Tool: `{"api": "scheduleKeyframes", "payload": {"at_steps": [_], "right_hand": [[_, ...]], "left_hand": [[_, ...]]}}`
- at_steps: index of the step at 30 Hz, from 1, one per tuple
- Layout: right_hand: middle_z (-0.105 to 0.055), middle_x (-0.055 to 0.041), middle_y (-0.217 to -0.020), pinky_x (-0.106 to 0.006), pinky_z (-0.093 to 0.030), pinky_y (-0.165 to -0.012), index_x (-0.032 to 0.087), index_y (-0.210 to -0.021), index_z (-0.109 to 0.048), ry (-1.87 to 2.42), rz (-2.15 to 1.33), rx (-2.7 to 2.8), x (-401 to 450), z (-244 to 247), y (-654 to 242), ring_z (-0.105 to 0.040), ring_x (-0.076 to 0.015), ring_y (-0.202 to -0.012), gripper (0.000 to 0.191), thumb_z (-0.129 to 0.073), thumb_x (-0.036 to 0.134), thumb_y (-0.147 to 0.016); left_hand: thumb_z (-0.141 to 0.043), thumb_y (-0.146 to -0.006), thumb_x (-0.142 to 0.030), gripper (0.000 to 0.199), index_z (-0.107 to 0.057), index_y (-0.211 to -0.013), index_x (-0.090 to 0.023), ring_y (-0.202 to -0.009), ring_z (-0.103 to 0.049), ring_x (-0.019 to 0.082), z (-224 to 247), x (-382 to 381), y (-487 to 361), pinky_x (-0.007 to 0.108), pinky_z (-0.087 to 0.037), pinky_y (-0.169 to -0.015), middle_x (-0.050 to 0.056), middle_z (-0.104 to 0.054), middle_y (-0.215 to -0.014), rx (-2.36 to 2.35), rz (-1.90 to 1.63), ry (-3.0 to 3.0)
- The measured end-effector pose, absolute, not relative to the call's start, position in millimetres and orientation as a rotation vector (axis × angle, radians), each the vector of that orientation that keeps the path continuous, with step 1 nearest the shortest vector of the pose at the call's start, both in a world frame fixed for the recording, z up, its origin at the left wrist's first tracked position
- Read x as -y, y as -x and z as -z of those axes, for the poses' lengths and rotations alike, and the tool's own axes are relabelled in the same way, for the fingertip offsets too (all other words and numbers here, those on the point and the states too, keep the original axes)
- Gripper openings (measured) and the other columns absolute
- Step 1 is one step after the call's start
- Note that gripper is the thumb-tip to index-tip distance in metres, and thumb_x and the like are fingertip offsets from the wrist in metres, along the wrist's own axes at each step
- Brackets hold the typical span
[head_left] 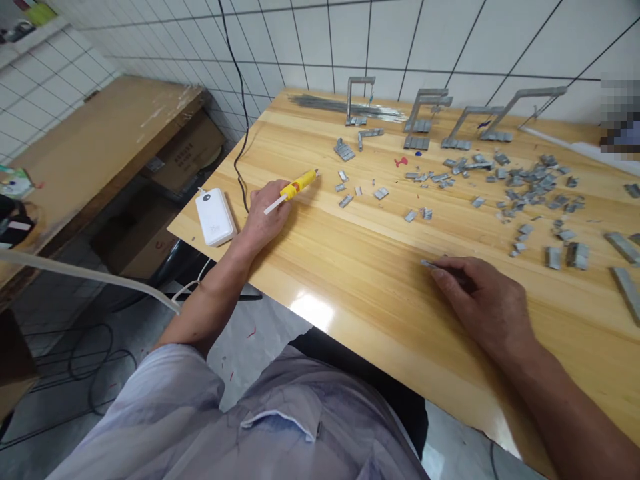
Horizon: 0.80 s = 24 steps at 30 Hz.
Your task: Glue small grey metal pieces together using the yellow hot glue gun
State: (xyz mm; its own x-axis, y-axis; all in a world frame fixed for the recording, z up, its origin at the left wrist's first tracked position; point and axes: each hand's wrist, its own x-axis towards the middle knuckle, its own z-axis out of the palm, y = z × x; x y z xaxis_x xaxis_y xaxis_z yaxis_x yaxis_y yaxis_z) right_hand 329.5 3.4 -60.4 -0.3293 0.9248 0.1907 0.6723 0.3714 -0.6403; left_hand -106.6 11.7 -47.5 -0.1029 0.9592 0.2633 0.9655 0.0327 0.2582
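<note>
My left hand (266, 217) is closed around a yellow hot glue gun (301, 185) at the left of the wooden table. A white glue stick (275, 203) juts from its rear, and the nozzle points right, toward a few loose grey pieces (345, 200). Near the table's front half, my right hand (487, 300) pinches a small grey piece (427, 264) between thumb and forefinger. Most of that piece is hidden by the fingers.
A white power bank (215, 217) lies by the left edge, and a black cord (243, 127) hangs near it. Grey frames (420, 120) stand along the tiled wall beside a bundle of thin rods (340, 105). Many grey bits (535, 180) are scattered at right.
</note>
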Motion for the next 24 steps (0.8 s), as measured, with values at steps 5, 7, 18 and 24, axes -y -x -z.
{"api": "scheduleKeyframes", "payload": {"at_steps": [5,7,18,24], "right_hand": [[-0.084,-0.0079,-0.099,-0.044,-0.061,-0.078,0.027,-0.106,-0.081,1.388,-0.621,2.1,-5,62,-329,-0.077,-0.0271,-0.082,0.025,-0.066,0.046,-0.099],[-0.084,-0.0083,-0.1,-0.045,-0.061,-0.08,0.026,-0.106,-0.081,1.39,-0.616,2.1,-6,64,-329,-0.077,-0.0275,-0.084,0.026,-0.066,0.046,-0.098],[-0.083,-0.009,-0.099,-0.044,-0.06,-0.079,0.026,-0.106,-0.081,1.361,-0.607,2.12,-6,66,-328,-0.077,-0.0282,-0.086,0.029,-0.062,0.047,-0.099],[-0.083,-0.0095,-0.1,-0.046,-0.061,-0.08,0.026,-0.105,-0.08,1.34,-0.6,2.119,-6,67,-327,-0.078,-0.0295,-0.088,0.027,-0.064,0.046,-0.099]], "left_hand": [[-0.046,-0.105,-0.022,0.025,-0.06,-0.126,-0.026,-0.12,-0.068,0.031,47,-15,95,0.049,-0.046,-0.1,0.013,-0.073,-0.126,2.207,0.496,2.134],[-0.047,-0.103,-0.021,0.027,-0.062,-0.126,-0.025,-0.119,-0.067,0.033,50,-20,91,0.049,-0.045,-0.099,0.013,-0.073,-0.125,2.223,0.428,2.133],[-0.044,-0.105,-0.024,0.029,-0.062,-0.128,-0.025,-0.124,-0.063,0.033,58,-25,93,0.048,-0.043,-0.101,0.014,-0.072,-0.127,2.209,0.437,2.157],[-0.048,-0.102,-0.02,0.025,-0.061,-0.122,-0.026,-0.12,-0.064,0.033,59,-29,93,0.048,-0.043,-0.099,0.013,-0.073,-0.125,2.218,0.429,2.124]]}}
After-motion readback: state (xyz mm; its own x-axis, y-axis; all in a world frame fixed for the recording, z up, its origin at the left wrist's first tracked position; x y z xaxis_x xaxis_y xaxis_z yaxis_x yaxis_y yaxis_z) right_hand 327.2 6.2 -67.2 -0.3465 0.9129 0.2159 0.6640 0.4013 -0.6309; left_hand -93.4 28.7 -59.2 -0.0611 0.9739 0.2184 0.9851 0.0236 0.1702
